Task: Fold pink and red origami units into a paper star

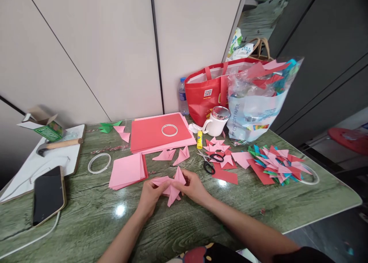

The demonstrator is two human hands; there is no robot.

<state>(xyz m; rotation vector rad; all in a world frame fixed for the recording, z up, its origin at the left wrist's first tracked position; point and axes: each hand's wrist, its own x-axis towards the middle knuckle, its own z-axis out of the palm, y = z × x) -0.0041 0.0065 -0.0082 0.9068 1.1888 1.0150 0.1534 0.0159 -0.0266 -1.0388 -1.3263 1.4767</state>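
A green wood-grain table [94, 217] stands against pale panelled walls [100, 44]; dark cabinets [330, 64] rise at two o'clock, a red stool [350, 138] at three, light glinting off the tabletop.

"COPY PAPER" — plastic bag [257, 115]; QR code — red bag [199, 100]

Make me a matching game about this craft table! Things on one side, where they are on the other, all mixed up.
1 phone
2 folded pink paper
3 glue stick
4 water bottle

A beside the red bag
B held by left hand and right hand
C beside the white mug
D near the table's left edge

Pairs: 1-D, 2-B, 3-C, 4-A
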